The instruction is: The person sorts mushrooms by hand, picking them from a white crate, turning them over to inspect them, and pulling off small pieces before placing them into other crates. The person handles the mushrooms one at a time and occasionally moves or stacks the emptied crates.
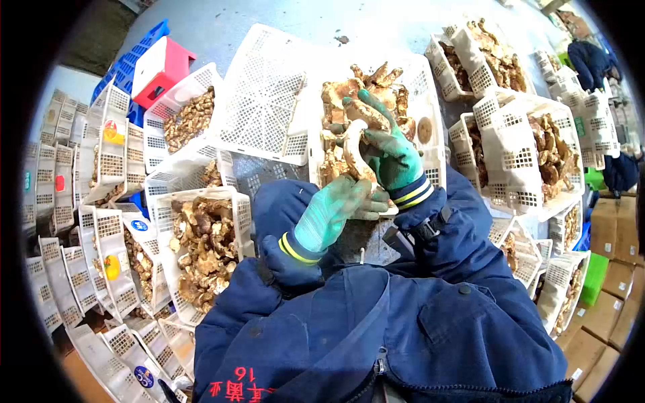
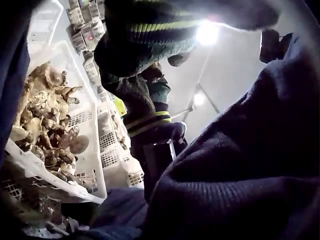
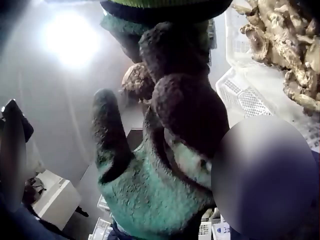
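Both hands wear green gloves with dirty fingertips and meet over a crate in the head view. Between them is a long, curved, pale-stemmed mushroom (image 1: 353, 149). My left hand (image 1: 330, 209) grips the lower end of its stem. My right hand (image 1: 398, 151) holds a brown mushroom piece (image 1: 373, 115) at the upper end, with fingers lying along it. Under the hands, a white crate (image 1: 433, 94) holds large brown mushrooms (image 1: 339, 94). In the right wrist view, curled fingers (image 3: 187, 110) hide most of the grip, and a bit of brown mushroom (image 3: 137, 81) shows behind them.
Left of the lap stands a crate full of mushrooms (image 1: 201, 258). Beyond it are a bare perforated crate (image 1: 265, 94) and a red and white stool (image 1: 161, 70). Stacked mushroom crates (image 1: 524, 141) stand on the right, with cardboard boxes (image 1: 608, 295) behind.
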Demonstrator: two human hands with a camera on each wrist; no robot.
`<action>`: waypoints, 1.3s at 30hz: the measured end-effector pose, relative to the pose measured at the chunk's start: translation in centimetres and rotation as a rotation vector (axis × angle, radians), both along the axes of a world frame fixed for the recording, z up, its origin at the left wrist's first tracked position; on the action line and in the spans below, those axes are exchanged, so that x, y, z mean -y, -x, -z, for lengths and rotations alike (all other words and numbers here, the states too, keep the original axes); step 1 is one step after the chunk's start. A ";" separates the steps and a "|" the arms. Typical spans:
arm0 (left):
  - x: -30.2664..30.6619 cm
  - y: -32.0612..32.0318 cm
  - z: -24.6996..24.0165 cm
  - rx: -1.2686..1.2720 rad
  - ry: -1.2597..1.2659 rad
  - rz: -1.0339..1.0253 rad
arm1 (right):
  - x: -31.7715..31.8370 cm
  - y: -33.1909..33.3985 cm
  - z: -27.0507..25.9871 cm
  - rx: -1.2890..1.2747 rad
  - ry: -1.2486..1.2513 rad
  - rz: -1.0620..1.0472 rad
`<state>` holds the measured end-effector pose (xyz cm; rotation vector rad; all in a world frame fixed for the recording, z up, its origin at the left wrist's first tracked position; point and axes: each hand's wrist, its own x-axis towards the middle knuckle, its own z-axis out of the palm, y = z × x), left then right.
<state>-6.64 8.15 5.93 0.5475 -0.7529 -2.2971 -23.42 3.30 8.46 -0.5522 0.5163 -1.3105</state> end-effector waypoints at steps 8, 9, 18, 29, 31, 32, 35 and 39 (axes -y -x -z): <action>-2.4 0.1 -5.7 0.506 0.139 -0.162 | -4.0 1.0 -2.9 -0.337 0.078 -0.071; -2.5 0.0 -5.9 0.569 0.137 -0.202 | -4.7 0.4 -3.0 -0.269 -0.039 -0.004; -3.4 -0.1 -6.4 0.679 0.248 -0.398 | -9.4 2.4 -0.8 -0.455 -0.160 0.043; -2.7 -0.3 -6.4 0.493 0.085 -0.304 | -10.4 3.3 -2.1 -0.375 -0.357 -0.123; -2.8 -0.2 -7.0 0.500 0.134 -0.235 | -10.1 2.3 -2.0 -0.209 -0.388 -0.224; -3.4 0.1 -7.0 0.492 0.148 -0.258 | -10.7 1.3 -2.2 -0.257 -0.436 -0.095; -4.2 1.1 -7.8 0.622 0.117 -0.271 | -10.4 0.8 -1.0 -0.367 -0.299 -0.005; -4.9 1.2 -6.4 0.590 0.273 -0.172 | -9.6 0.6 0.5 0.035 -0.325 0.036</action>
